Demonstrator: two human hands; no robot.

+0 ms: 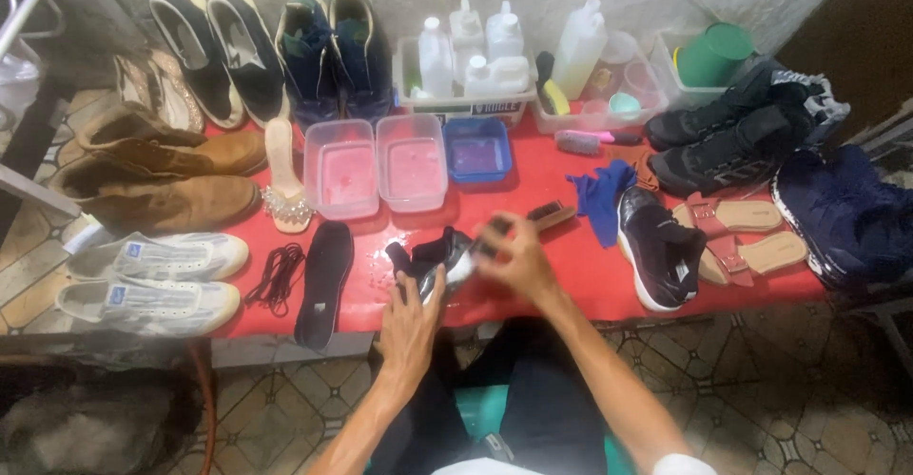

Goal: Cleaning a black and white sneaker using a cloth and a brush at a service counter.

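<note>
- The left hand (411, 328) is reaching up from the near edge of the red cloth-covered surface (561, 275), its grip clenched around a black-and-white sneaker (439, 258) sitting at the near edge, middle.
- The right hand (514, 258) is lying just beside that sneaker, blurred; its grip is grasping a wooden-backed brush (544, 216) angled toward the far right.
- A flat black insole (323, 285) and a coil of dark laces (277, 275) are lying left of the sneaker, near the front edge.
- A second black-and-white sneaker (658, 247) is resting to the right, beside a crumpled blue cloth (599, 197).
- Two clear plastic tubs (378, 166) and a small blue tub (477, 149) are sitting mid-surface.
- White plastic bottles (475, 52) are standing along the far edge.
</note>
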